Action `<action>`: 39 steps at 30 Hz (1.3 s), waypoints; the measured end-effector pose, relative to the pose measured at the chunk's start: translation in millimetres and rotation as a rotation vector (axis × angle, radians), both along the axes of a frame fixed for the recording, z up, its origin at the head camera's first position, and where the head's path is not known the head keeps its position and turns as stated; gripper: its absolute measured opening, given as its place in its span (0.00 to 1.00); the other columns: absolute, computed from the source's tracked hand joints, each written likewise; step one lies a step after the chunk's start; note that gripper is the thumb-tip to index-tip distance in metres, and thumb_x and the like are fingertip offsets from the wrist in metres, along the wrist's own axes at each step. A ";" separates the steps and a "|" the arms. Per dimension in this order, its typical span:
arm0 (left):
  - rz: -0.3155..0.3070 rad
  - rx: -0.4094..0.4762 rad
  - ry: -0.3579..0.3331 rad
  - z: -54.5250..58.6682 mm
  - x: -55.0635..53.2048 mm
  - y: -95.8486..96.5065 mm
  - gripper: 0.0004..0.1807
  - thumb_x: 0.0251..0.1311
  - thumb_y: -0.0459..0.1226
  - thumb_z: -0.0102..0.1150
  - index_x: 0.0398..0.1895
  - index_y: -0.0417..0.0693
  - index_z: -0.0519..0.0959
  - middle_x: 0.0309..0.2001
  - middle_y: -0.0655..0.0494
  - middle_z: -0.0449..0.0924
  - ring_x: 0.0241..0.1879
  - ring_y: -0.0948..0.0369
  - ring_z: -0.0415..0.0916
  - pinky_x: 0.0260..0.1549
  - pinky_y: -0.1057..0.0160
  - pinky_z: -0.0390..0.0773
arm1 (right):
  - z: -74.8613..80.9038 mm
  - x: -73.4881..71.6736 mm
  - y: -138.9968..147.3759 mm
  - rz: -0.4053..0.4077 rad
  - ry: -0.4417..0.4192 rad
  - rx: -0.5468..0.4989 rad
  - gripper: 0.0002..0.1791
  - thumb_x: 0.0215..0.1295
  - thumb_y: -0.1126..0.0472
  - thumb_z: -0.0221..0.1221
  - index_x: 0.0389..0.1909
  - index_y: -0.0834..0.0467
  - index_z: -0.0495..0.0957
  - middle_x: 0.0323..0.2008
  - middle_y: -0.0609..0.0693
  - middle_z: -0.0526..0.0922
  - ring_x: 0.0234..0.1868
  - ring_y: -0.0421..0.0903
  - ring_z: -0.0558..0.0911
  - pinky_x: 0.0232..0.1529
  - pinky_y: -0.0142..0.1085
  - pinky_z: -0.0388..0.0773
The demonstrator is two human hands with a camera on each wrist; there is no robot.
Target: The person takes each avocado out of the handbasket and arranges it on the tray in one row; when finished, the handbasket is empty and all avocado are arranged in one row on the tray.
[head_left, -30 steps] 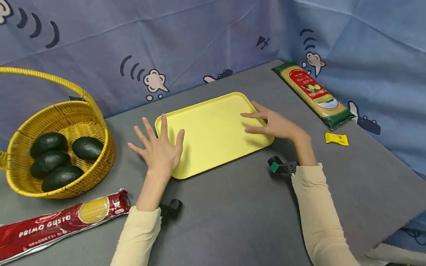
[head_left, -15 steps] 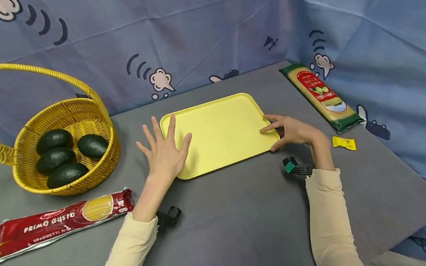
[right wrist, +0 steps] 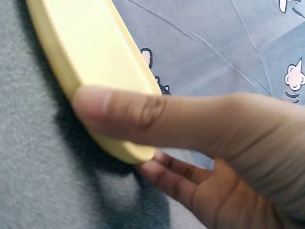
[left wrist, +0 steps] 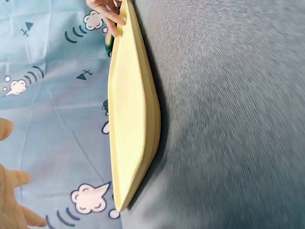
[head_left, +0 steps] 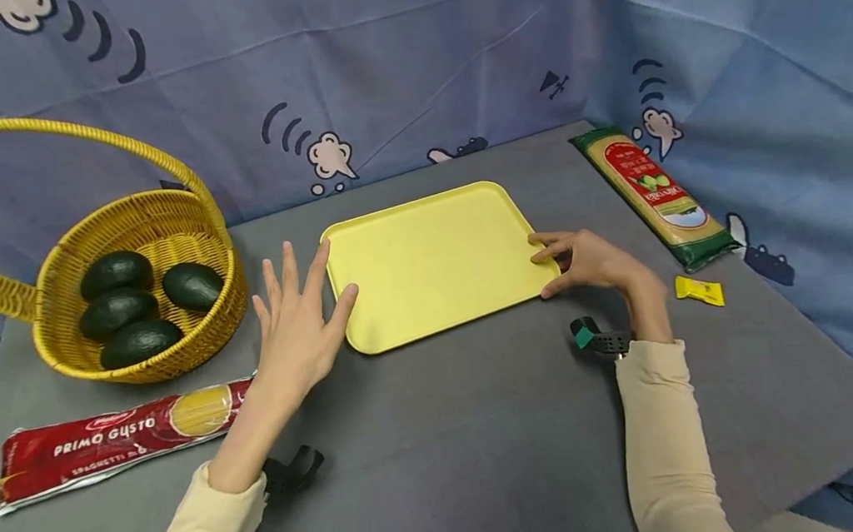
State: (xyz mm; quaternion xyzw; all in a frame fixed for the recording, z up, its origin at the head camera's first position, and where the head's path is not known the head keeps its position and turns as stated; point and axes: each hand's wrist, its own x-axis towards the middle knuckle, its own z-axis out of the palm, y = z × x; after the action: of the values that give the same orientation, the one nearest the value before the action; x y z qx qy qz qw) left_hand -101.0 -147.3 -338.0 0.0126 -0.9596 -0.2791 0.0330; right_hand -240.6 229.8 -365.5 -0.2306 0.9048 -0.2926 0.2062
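A yellow rectangular tray [head_left: 434, 265] lies on the grey table in the middle of the head view. At its right end my right hand [head_left: 595, 263] grips the near corner. In the right wrist view the thumb [right wrist: 124, 112] presses along the rim, while other fingers [right wrist: 174, 176] sit around the tray's end. My left hand [head_left: 296, 326] is spread beside the tray's left end, palm down, holding nothing. The left wrist view catches only some of its fingertips [left wrist: 16, 177] at the edge, apart from the tray [left wrist: 128, 109].
At the left stands a yellow wicker basket [head_left: 142, 376] with a tall handle and several avocados [head_left: 120, 313]. A red spaghetti pack [head_left: 102, 446] lies in front of it, partly behind the left forearm. Another pasta pack [head_left: 654, 194] and a small yellow wrapped candy [head_left: 699, 290] lie at right.
My right hand has moved from over the tray to its right corner and taken hold there. My left hand has drawn back leftward, off the tray's left edge.
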 end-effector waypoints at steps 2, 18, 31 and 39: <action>-0.005 0.009 0.014 3.2 5.0 -5.5 0.37 0.69 0.62 0.36 0.77 0.64 0.45 0.76 0.43 0.29 0.72 0.43 0.20 0.62 0.28 0.35 | -3.0 -1.9 -1.9 -0.017 0.003 0.006 0.32 0.50 0.59 0.73 0.55 0.68 0.77 0.69 0.59 0.63 0.66 0.59 0.65 0.60 0.54 0.69; -0.003 0.498 0.007 40.1 34.4 -97.7 0.26 0.75 0.48 0.39 0.69 0.46 0.65 0.67 0.46 0.63 0.63 0.51 0.63 0.54 0.62 0.74 | -8.4 -7.2 -6.1 -0.003 0.033 -0.018 0.33 0.49 0.57 0.74 0.54 0.68 0.78 0.68 0.61 0.64 0.56 0.57 0.72 0.54 0.52 0.74; -0.007 0.987 -0.033 32.5 40.0 -168.0 0.14 0.75 0.42 0.40 0.56 0.54 0.75 0.56 0.66 0.70 0.50 0.72 0.73 0.40 0.76 0.78 | -7.8 -8.5 -6.6 0.028 0.022 -0.082 0.27 0.57 0.58 0.69 0.54 0.68 0.78 0.68 0.61 0.64 0.60 0.58 0.69 0.55 0.53 0.72; 0.034 1.096 -0.075 35.0 30.9 -186.0 0.11 0.72 0.36 0.48 0.51 0.55 0.78 0.51 0.67 0.76 0.46 0.71 0.77 0.39 0.72 0.80 | -10.5 -6.9 -2.1 0.039 0.037 -0.094 0.27 0.57 0.57 0.69 0.54 0.68 0.78 0.67 0.61 0.64 0.58 0.56 0.70 0.51 0.46 0.75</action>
State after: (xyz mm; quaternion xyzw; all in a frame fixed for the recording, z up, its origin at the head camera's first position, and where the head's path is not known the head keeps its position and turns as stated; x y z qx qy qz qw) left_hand -70.1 -333.3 -303.0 0.0532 -0.6739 -0.7369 -0.0080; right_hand -247.5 227.7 -375.9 -0.2628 0.8890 -0.3265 0.1842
